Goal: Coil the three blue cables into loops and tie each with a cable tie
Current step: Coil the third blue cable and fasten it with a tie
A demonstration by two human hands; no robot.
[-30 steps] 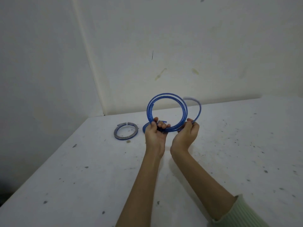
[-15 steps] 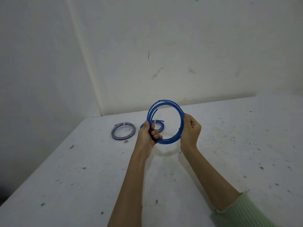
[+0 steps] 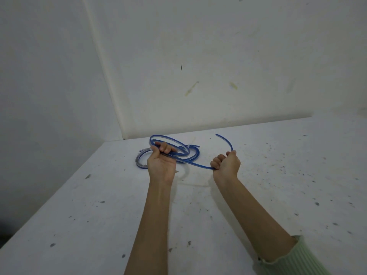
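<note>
My left hand (image 3: 161,162) grips the coiled part of a blue cable (image 3: 172,140), its loop tilted flat above the table. A loose stretch of the same cable runs right to my right hand (image 3: 226,162), which holds it in a fist; the free end (image 3: 225,139) arcs up and back beyond that hand. Behind my left hand, two other coiled blue cables lie on the table: one at the left (image 3: 140,160), with a pale tie, and one just right of it (image 3: 193,155), both partly hidden by my hand.
The white speckled table (image 3: 198,215) runs into a corner of two white walls (image 3: 123,138). Its left edge (image 3: 59,191) drops off to a dark floor. A pale green sleeve (image 3: 292,259) covers my right forearm near the bottom.
The upright loop has partly come undone: my right hand pulled a stretch of cable out to the right, and my left hand tipped the remaining coil down flat toward the table.
</note>
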